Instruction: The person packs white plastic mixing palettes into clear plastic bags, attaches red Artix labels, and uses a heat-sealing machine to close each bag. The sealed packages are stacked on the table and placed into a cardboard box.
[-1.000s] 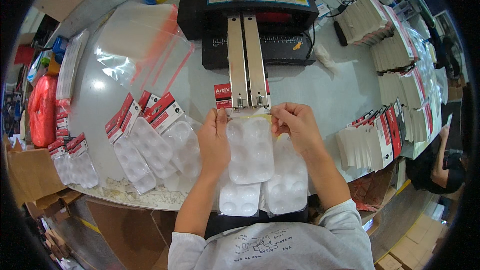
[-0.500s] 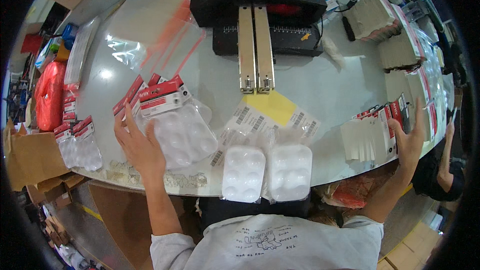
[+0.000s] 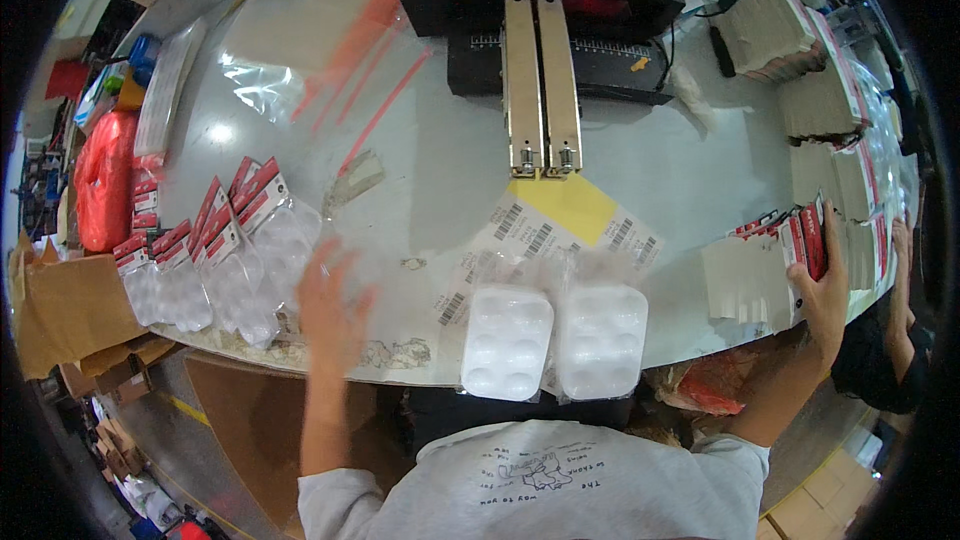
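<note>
The packaged palettes [image 3: 288,240] had shifted left, up to the others at the near left of the worktop [image 3: 690,165]. Just right of them, the left hand [image 3: 335,290] was blurred, fingers spread, released. The right hand [image 3: 820,290] grasped the card stack [image 3: 745,280] at near right. Two white palettes [image 3: 507,345] lay near centre.

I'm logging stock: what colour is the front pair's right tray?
The right tray is white, clearest in head view.
</note>
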Tool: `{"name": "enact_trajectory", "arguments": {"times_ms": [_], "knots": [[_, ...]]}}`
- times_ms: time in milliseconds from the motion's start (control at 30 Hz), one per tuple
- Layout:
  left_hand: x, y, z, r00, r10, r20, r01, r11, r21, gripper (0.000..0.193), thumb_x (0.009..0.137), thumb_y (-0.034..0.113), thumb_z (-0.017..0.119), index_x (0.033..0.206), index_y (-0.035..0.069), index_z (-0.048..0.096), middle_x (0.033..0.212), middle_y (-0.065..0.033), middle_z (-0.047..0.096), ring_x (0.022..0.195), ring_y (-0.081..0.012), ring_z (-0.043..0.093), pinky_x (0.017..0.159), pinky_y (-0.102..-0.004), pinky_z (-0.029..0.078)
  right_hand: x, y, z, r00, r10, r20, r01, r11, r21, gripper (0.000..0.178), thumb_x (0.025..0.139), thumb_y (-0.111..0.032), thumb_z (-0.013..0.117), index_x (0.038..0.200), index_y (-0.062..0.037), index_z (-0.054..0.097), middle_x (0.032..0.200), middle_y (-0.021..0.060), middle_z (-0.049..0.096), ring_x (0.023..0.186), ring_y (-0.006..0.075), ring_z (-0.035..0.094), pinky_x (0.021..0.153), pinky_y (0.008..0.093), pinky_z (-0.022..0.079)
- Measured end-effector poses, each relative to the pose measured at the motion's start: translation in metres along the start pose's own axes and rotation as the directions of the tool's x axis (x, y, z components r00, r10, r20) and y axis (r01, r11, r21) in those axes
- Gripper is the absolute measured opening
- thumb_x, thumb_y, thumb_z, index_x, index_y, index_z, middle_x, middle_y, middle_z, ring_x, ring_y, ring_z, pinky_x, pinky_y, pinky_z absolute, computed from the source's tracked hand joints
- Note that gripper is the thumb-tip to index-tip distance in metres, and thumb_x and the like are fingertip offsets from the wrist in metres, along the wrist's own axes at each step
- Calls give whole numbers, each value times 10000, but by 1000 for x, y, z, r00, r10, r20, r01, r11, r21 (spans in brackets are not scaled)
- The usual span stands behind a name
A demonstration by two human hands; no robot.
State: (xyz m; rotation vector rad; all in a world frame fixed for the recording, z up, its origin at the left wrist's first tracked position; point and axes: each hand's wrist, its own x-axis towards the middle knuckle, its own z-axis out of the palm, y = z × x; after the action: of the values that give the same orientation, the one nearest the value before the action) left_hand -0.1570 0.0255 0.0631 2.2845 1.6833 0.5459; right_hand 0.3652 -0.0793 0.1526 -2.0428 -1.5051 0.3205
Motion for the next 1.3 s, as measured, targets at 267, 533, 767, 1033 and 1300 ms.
{"name": "enact_trajectory", "arguments": {"times_ms": [267,533,767,1033,1300], "knots": [[-7,92,64,976,-196,96,218,852,-476,185,759,138,716,844,40,583,963,-114,511,931,-260,502,803,-350,407,2,-32,7,939,308,-151,-321,945,-68,578,710,-135,765,1229,3,552,1006,100,668,922,161,627,828,267,489],[2,99,54,975,-188,120,222,880,-420,154,776,80,689,820,32,550,924,-98,545,902,-262,519,798,-347,416,-7,-143,78,991,-48,125,16,970,241,599,585,-115,833,1143,-29,632,987,104,682,814,150,636,735,259,488],[9,109,37,991,-120,53,130,840,-527,160,816,90,666,847,35,520,961,-129,600,836,-239,546,733,-322,427,5,-163,91,981,97,166,-167,855,491,670,542,-196,873,1133,-10,616,990,95,678,845,152,640,766,280,503],[7,136,-1,763,-73,643,646,47,-762,209,926,72,553,1104,-39,548,954,-110,686,790,-49,566,707,-175,441,16,-166,122,804,-114,584,-195,877,439,487,637,-212,851,998,34,636,815,81,668,715,77,572,671,240,481],[6,133,6,841,-144,522,539,312,-782,166,913,146,598,919,-14,641,721,-21,632,628,-38,490,576,-195,404,18,-169,130,764,-91,639,-236,882,409,367,712,-291,793,896,-2,660,628,65,592,555,77,465,540,254,429]]}}
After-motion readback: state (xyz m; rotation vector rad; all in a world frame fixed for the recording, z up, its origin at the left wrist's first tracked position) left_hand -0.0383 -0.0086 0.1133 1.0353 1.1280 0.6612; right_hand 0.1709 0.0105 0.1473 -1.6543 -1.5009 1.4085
